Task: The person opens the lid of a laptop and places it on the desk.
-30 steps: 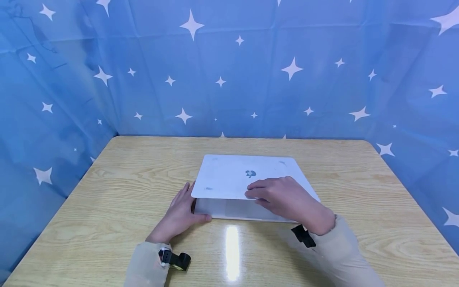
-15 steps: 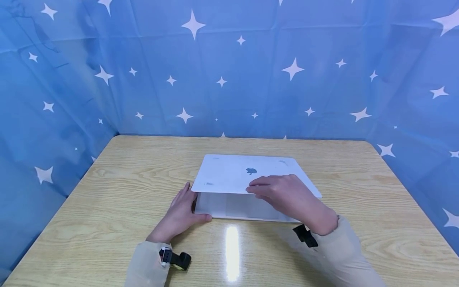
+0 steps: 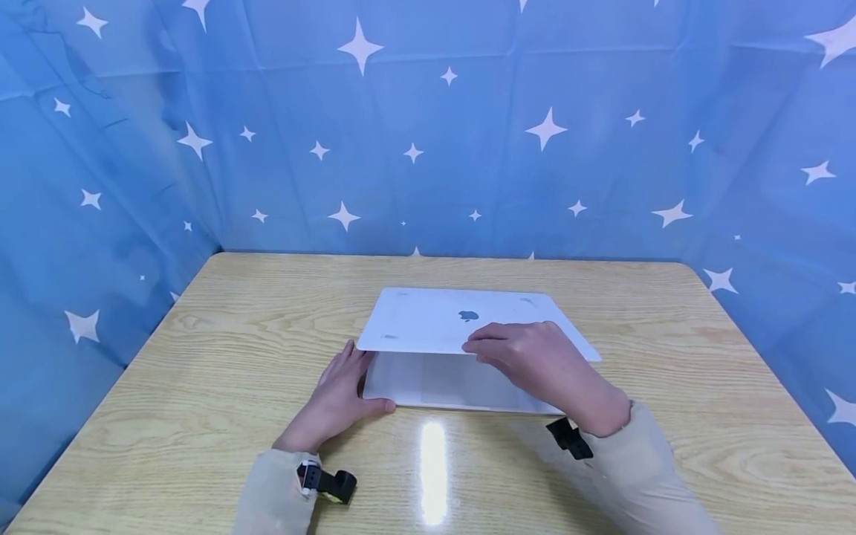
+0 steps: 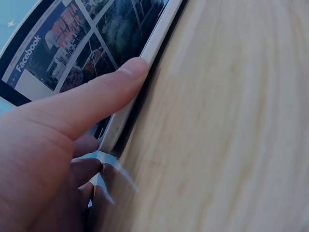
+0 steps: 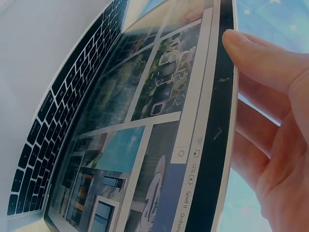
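A silver laptop (image 3: 421, 321) with a dark apple logo lies on the table, its lid partly raised and its front towards me. My right hand (image 3: 542, 364) pinches the lid's front edge right of centre; in the right wrist view the thumb (image 5: 256, 58) is on the screen bezel and the fingers are behind the lid. My left hand (image 3: 337, 401) holds the base's front left corner, thumb along the front edge and fingers by the left side. The right wrist view shows a lit screen (image 5: 159, 106) with pictures and a black keyboard (image 5: 58, 111).
The laptop stands on a wood-grain table (image 3: 267, 312) with rounded far corners. Blue cloth (image 3: 455, 178) with white stars hangs behind it and at both sides. A bright light reflection (image 3: 433, 475) shows on the table in front.
My right hand has lifted the lid's front edge higher, so more of the base shows beneath it. My left hand stays at the corner.
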Tool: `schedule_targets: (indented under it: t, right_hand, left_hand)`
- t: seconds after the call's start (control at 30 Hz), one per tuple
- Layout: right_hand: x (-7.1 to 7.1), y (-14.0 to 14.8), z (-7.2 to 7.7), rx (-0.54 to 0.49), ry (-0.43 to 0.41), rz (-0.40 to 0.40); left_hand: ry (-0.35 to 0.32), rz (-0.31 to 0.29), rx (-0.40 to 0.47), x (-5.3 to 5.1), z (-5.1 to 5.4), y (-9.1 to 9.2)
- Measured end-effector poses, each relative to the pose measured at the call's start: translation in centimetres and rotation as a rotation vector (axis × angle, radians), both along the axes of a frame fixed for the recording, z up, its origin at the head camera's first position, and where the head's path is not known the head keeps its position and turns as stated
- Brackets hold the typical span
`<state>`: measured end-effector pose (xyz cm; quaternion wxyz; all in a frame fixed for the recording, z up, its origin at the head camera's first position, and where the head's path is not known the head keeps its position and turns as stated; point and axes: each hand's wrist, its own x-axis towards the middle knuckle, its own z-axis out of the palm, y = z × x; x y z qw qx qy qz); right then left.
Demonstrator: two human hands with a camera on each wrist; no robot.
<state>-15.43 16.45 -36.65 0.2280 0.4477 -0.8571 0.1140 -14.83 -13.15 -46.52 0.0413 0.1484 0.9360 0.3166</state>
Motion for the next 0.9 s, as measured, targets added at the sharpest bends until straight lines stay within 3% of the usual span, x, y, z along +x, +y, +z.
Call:
schedule_targets:
  t: [0.33,0.57,0.73,0.9]
  right_hand:
    - [-0.1,-0.2,0.1,-0.044,0.100,-0.036]
    - [-0.4,-0.3,0.2,-0.069,0.156,-0.082]
    - [-0.7,-0.7,0.1,-0.163,0.255,-0.098]
    - [-0.9,-1.1,0.2,-0.256,0.284,-0.129]
  left_hand:
    - [-0.012,0.003,-0.057,0.1,0.0,-0.1]
    - [-0.006,0.000,-0.042,0.0,-0.1,-0.1]
    - [-0.003,-0.002,-0.043,0.0,-0.1,-0.1]
    - [0.001,-0.001,-0.034,0.0,-0.1,-0.1]
